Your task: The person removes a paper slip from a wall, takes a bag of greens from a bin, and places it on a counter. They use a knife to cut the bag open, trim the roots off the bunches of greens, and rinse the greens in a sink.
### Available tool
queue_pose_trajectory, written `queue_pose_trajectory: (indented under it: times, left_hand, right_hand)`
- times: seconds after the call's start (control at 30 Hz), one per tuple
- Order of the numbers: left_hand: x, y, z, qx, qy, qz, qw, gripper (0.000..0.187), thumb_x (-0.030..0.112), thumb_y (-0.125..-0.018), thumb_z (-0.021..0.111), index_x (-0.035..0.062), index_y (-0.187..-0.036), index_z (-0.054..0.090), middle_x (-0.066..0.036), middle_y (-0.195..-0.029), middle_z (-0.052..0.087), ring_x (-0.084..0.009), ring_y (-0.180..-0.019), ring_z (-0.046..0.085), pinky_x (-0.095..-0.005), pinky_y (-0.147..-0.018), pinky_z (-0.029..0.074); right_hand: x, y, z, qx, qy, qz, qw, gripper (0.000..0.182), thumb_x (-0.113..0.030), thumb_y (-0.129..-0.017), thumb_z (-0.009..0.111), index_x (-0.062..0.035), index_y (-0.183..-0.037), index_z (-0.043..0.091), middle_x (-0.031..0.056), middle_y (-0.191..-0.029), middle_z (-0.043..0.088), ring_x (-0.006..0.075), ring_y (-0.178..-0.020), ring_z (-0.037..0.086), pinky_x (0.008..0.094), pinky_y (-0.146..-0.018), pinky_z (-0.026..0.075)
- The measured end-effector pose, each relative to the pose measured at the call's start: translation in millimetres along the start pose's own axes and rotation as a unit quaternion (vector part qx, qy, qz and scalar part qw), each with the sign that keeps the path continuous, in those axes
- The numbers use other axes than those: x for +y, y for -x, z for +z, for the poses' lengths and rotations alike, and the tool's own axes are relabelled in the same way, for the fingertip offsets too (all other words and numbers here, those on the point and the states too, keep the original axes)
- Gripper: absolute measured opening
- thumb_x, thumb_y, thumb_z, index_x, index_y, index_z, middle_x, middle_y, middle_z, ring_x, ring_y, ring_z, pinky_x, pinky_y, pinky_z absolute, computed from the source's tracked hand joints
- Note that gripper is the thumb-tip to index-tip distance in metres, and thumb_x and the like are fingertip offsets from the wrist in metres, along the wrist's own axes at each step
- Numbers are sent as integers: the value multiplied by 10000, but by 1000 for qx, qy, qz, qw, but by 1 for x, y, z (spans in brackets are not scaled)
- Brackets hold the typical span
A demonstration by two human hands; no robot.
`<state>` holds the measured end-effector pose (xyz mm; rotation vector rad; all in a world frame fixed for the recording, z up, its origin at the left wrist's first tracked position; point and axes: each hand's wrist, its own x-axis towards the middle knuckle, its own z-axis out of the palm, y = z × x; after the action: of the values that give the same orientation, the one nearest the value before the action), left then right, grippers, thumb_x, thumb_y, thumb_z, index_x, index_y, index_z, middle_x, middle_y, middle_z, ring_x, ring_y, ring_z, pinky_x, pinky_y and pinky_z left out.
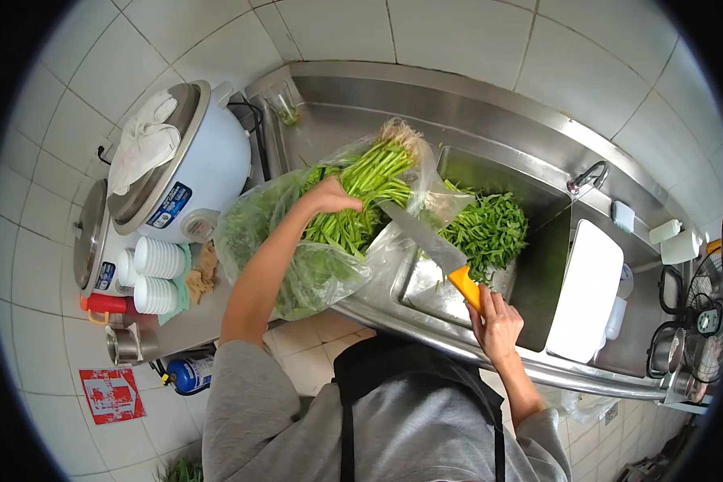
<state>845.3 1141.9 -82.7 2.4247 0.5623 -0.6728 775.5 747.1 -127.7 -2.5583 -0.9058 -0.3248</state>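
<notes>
My left hand is closed on a bunch of long-stemmed leafy greens, its fingers partly hidden among the stems. The pale roots of the bunch point toward the back wall. Around the greens lies a clear plastic bag, resting on the counter at the left of the sink. In my right hand is a kitchen knife, gripped by its yellow handle. The broad blade slants up and left, its tip close to the stems. Loose leafy greens lie in the sink basin beyond the knife.
Two large rice cookers stand at the left, the nearer one with a white cloth on its lid. Stacked white cups sit beside them. A white board leans over the right basin, near the faucet. A glass stands at the back.
</notes>
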Motion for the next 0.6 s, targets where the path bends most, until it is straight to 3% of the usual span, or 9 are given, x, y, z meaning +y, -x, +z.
queue_pose_trajectory:
  times: [0.07,0.17,0.27,0.3,0.43,0.53,0.6]
  left_hand:
    - [4,13,2,65,35,54,996,785,372,-519,763,-85,-1105,509,-228,-1066,557,-274,-944,561,-305,-834,442]
    - [-11,-12,33,195,-25,41,980,998,430,-505,794,-69,-1251,357,-237,-1131,525,-307,-1014,542,-324,-899,417]
    - [21,-6,45,123,-85,-65,987,1164,509,-495,796,-58,-1326,210,-279,-1204,457,-340,-1120,476,-389,-938,378]
    - [24,-12,59,189,-151,-66,968,1037,441,-546,790,-35,-1293,249,-247,-1119,533,-332,-1042,537,-437,-895,400]
    - [22,-23,64,223,-123,-67,965,759,290,-586,785,-8,-1153,377,-200,-990,600,-301,-937,589,-432,-886,409]
    - [23,-24,56,208,-112,-75,969,758,274,-595,777,-22,-1165,374,-196,-978,608,-295,-928,593,-426,-895,403]
    - [25,-20,49,206,-93,-54,973,756,262,-600,772,-30,-1172,373,-192,-990,607,-299,-929,592,-425,-907,394]
  right_hand:
    - [-2,-6,-1,6,1,-3,1000,414,-197,-727,669,-33,-1085,544,82,-722,530,234,-525,524,323,-486,411]
    - [-7,-17,-3,24,-4,-14,1000,395,-205,-737,661,-41,-1078,548,79,-707,528,234,-526,526,324,-488,412]
    - [-7,-25,2,4,18,-33,999,375,-233,-759,641,-54,-1071,537,63,-697,516,211,-521,530,314,-479,418]
    - [-8,-29,2,3,19,-35,999,368,-233,-761,639,-54,-1066,539,66,-702,523,216,-524,537,319,-477,423]
    - [-4,-32,-13,-37,9,-29,999,351,-233,-766,635,-52,-1052,545,85,-715,551,242,-543,564,337,-476,439]
    - [-1,-26,-57,-82,-44,34,995,308,-211,-776,624,-31,-1022,579,125,-703,597,297,-565,580,360,-493,455]
    - [15,-8,-75,-67,-110,49,990,304,-177,-797,604,-12,-1051,575,131,-680,594,250,-543,589,331,-511,456]
